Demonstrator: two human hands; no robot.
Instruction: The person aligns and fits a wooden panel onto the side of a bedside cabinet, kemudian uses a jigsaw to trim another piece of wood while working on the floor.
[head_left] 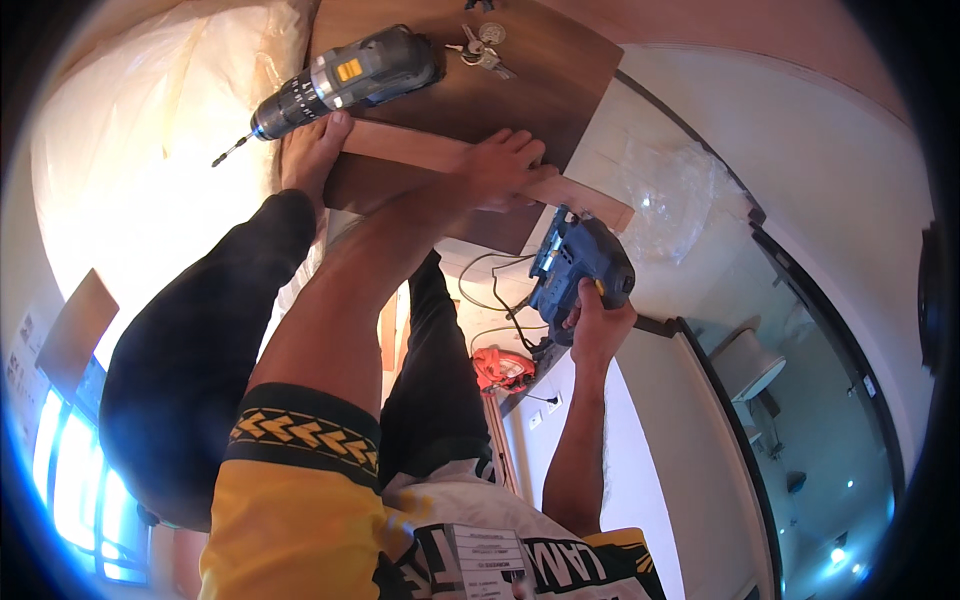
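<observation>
My left hand (500, 170) grips a narrow wooden strip (600, 200) that lies across a dark brown board (570, 100) and sticks out past its right edge. My bare foot (315, 150) is at the strip's left end. In my right hand (600, 325) I hold a blue jigsaw (580, 255) by its handle, just below the protruding part of the strip; whether its blade touches the wood I cannot tell. A cordless drill (340, 80) with a bit fitted lies at the board's upper left, and a bunch of keys (485, 55) rests to the right of it.
Plastic-wrapped material (140, 140) fills the upper left. Clear plastic (670, 195) lies right of the board. Cables (500, 300) and a red object (500, 368) are below the board. A loose panel (75, 330) stands at the left, and a dark-framed glass partition (830, 420) is at the right.
</observation>
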